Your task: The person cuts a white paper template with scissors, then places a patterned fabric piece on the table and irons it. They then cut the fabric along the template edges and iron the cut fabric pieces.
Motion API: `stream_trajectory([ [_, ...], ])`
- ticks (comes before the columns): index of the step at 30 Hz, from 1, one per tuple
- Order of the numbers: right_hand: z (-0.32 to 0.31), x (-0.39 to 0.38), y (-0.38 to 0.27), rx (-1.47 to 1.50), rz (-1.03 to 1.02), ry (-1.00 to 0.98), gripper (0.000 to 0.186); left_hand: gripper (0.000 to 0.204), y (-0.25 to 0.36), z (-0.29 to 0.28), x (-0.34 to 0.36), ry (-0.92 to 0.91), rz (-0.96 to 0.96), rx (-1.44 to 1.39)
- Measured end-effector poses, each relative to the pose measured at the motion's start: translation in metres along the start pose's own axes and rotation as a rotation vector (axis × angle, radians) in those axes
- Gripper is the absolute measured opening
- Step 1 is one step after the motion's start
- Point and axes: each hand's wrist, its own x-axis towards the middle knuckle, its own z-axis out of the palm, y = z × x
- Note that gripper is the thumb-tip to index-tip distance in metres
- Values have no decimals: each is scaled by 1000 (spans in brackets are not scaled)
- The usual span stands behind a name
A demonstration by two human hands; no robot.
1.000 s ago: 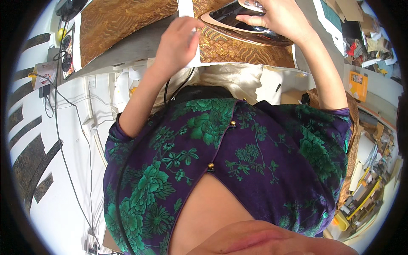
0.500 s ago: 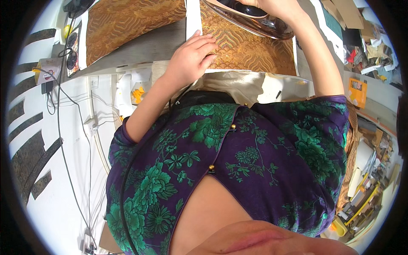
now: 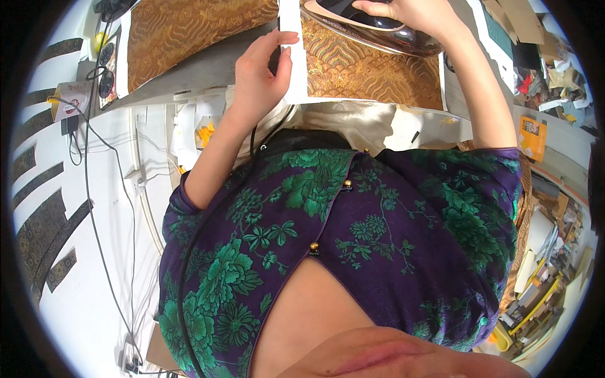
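Note:
At the top, my right hand (image 3: 422, 16) grips a dark, glossy clothes iron (image 3: 413, 43) with a copper-toned band. The iron rests over a gold-brown patterned fabric piece (image 3: 372, 79) that has a white border (image 3: 293, 82). My left hand (image 3: 259, 75) is at that border's left edge, thumb and fingers apart in a curve. Its fingertips reach over the white strip; whether they touch it I cannot tell. Left of this hand lies a second gold-brown fabric piece (image 3: 189, 38) on the grey table (image 3: 195, 79). The top of the iron is cut off by the picture's edge.
A black cord (image 3: 189, 264) runs down along my left side. Off-white cloth (image 3: 353, 120) hangs below the table's front edge. Cables and a small box (image 3: 70, 104) are at left. Cluttered scraps (image 3: 561, 88) and shelves (image 3: 535, 283) fill the right side.
My left hand has moved left, off the patterned fabric, and its fingers have curled from lying flat. The iron and my right hand have shifted slightly right.

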Motion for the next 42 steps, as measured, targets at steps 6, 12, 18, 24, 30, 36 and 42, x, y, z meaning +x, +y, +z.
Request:
stream_trajectory([
  [6,-1,-17,-10,0,-69,-63,49,27,-1,-3,1,13,-80,-33],
  [12,-5,-34,-22,96,-105,-104,44,25,-8,-1,6,-15,-102,-70],
  [18,-7,-46,-30,109,-230,-92,40,23,-10,1,12,-137,-54,-1],
  [24,-8,-55,-39,114,-338,-147,41,24,-19,6,14,-189,6,-1],
  [30,-4,-58,-35,113,-383,-173,43,25,-19,6,14,-253,-42,35],
  [36,-3,-45,-23,44,-102,-149,46,24,-19,16,19,-14,-10,-44],
  [42,-2,-23,15,21,59,-2,49,24,7,35,36,-136,158,72],
])
